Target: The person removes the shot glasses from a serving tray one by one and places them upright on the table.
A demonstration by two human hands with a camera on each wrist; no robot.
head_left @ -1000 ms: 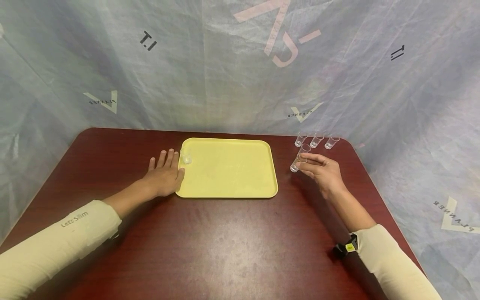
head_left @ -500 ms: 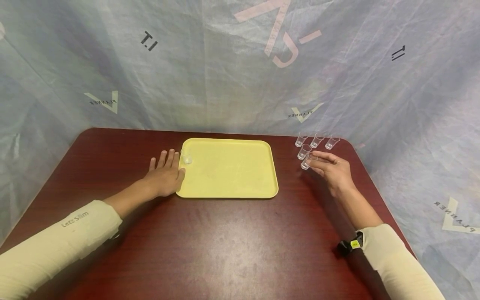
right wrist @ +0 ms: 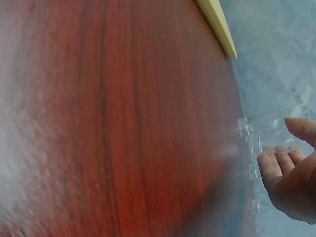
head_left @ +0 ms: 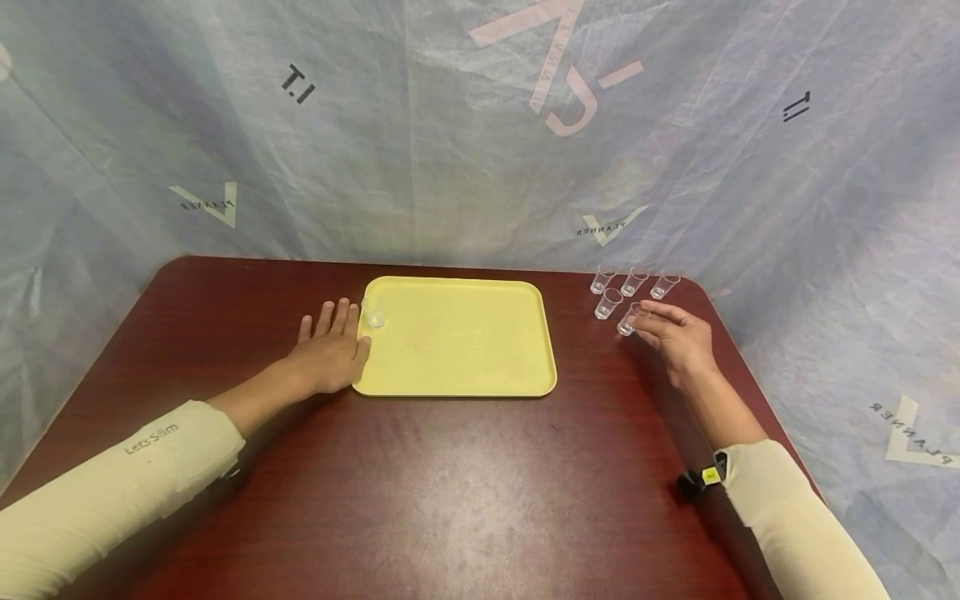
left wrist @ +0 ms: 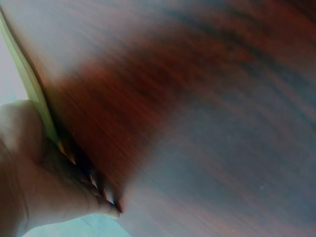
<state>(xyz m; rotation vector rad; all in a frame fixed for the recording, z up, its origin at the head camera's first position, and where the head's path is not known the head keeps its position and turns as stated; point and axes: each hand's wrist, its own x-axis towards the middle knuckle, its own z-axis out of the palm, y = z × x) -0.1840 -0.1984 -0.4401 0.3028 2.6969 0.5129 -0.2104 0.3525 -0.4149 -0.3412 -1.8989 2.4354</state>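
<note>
A yellow tray lies on the dark red table. One small clear cup stands in the tray's far left corner. My left hand lies flat on the table with straight fingers, its side against the tray's left edge. To the right of the tray, my right hand pinches a clear cup between thumb and fingertips, low at the table. The right wrist view shows that cup at the fingertips.
Several more clear cups stand at the far right corner: three in a row and one nearer. A crinkled grey sheet walls the table's back and sides. The table's right edge runs close to my right forearm.
My right hand has carried the clear cup rightward and back, from beside the tray to next to the other cups. My left hand has stayed still.
</note>
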